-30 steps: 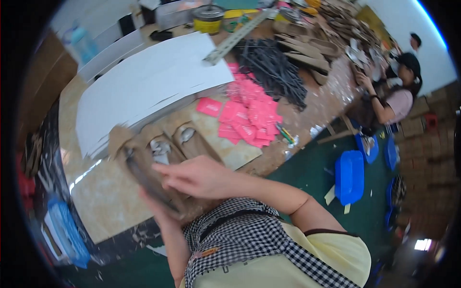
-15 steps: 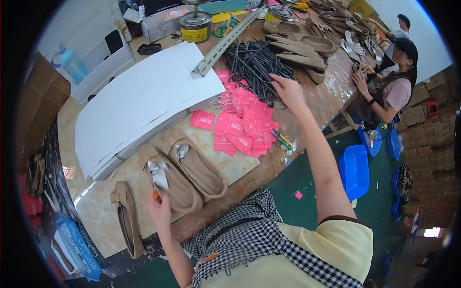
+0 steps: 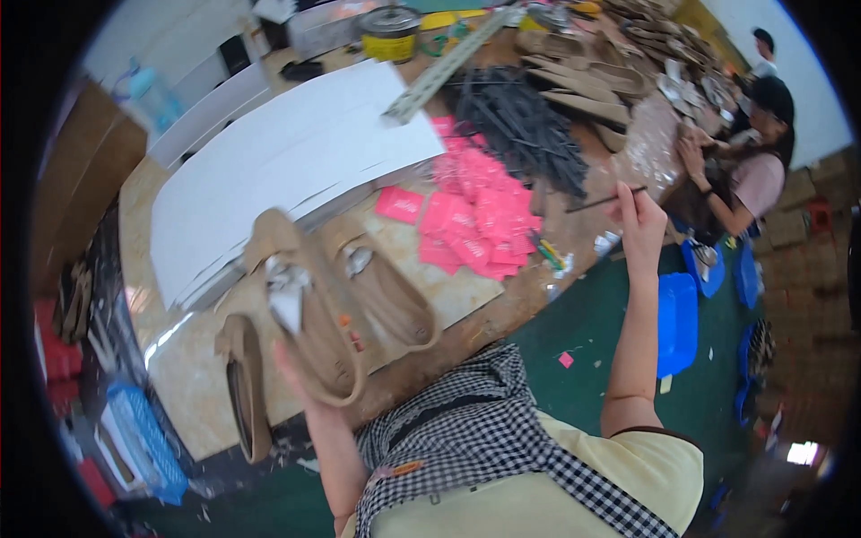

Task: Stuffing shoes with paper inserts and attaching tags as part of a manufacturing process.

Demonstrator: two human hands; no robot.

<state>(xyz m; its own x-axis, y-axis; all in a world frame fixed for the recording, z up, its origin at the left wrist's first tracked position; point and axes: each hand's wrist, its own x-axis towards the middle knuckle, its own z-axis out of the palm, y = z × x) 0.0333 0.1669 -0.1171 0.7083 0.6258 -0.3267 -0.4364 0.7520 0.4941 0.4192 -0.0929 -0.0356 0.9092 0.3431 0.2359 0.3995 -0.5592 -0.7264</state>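
Note:
My left hand (image 3: 307, 381) is closed on the side of a beige flat shoe (image 3: 316, 327) with a bow and white paper in its toe; the fingers are partly hidden by the shoe. Small orange patches (image 3: 350, 334) show at its right side. A second beige shoe (image 3: 386, 291) lies just right of it, and another (image 3: 240, 386) rests on its side to the left. Over the table's near edge, my right hand (image 3: 640, 231) pinches a thin black stick (image 3: 603, 201). Behind it is a pile of such sticks (image 3: 516, 121), beside pink square tags (image 3: 480, 220).
A stack of white sheets (image 3: 287, 170) covers the left table, with a metal angle bar (image 3: 448, 67) at its corner. More beige shoes (image 3: 583, 85) lie at the far right. A co-worker (image 3: 753, 170) stands there. Blue tubs (image 3: 677, 323) sit on the floor.
My right hand has drawn back rightward from the black pile with one stick. The shoe in my left hand has lifted and swung clear of its neighbour. The whole view has shifted slightly.

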